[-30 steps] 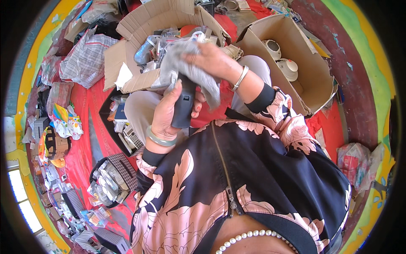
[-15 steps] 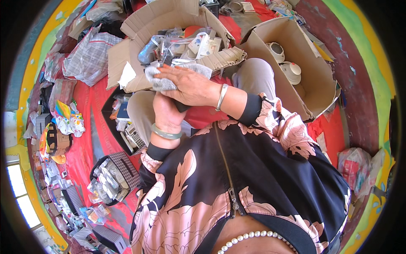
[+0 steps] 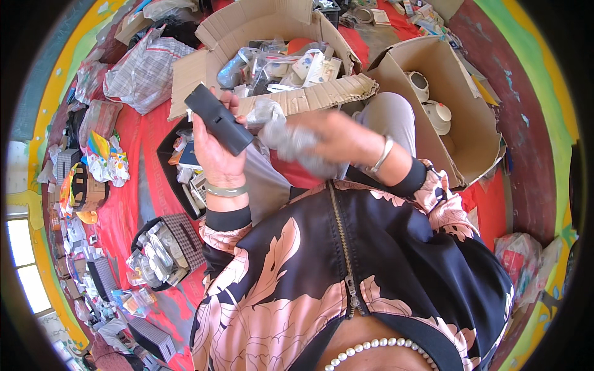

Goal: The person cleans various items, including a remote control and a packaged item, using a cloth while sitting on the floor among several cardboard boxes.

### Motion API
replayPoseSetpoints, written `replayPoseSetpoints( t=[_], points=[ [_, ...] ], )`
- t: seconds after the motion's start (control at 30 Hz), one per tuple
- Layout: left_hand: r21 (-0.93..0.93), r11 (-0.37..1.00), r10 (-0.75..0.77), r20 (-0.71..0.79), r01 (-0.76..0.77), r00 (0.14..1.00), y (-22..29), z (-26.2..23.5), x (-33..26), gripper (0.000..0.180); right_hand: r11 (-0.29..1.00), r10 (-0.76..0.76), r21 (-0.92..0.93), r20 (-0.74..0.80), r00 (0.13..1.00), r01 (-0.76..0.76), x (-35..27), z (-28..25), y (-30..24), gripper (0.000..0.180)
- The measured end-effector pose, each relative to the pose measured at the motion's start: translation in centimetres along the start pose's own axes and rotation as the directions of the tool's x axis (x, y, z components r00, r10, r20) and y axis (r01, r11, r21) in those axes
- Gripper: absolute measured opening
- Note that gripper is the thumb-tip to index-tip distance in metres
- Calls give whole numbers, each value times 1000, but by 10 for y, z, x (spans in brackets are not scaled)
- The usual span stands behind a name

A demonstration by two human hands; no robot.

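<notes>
In my left hand (image 3: 218, 156) lies a black oblong plastic object (image 3: 218, 119) with a small notch in its face; its exact kind I cannot make out. My fingers are wrapped round its sides, and it is tilted, its upper end towards the left. My right hand (image 3: 346, 141), smeared by motion, grips a crumpled grey cloth (image 3: 286, 133) to the right of the black object, apart from it. Just beyond both hands stands an open cardboard box (image 3: 322, 93) full of mixed small goods, among them a blue bottle-like item (image 3: 231, 71).
A second cardboard box (image 3: 473, 133) at the right holds white bowls (image 3: 438, 117). Beside my left leg sits a dark box (image 3: 166, 154) with packets and a calculator. A checked bin (image 3: 182, 238) full of small packs stands nearer left. A plaid bag (image 3: 145, 71) lies far left.
My hands have come apart. The left moved left and raised the black object into full view; the right moved right with the cloth. The whole view shifted slightly.
</notes>
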State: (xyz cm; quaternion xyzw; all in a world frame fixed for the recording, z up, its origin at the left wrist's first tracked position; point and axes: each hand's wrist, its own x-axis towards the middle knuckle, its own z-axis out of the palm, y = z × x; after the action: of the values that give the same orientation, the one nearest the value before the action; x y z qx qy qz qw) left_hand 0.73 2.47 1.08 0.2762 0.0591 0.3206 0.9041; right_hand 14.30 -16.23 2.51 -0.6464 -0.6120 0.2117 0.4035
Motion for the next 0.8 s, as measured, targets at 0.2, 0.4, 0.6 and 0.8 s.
replayPoseSetpoints(
  t=[0.2,0.4,0.6,0.8],
  points=[
    [100,972,-190,-194,212,962,-31,33,-12,45,922,-367,-278,-413,834,268,16,-12,-35,55],
    [230,932,-276,-50,280,960,-59,27,-39,39,867,-390,-425,-248,887,262,18,11,-20,48],
    [261,849,-456,-73,459,887,-60,16,-45,40,983,-11,-159,-548,836,-92,16,8,14,39],
    [282,940,-189,-33,191,981,-44,37,-37,46,129,515,989,-132,847,75,2,-17,37,55]
  ],
)
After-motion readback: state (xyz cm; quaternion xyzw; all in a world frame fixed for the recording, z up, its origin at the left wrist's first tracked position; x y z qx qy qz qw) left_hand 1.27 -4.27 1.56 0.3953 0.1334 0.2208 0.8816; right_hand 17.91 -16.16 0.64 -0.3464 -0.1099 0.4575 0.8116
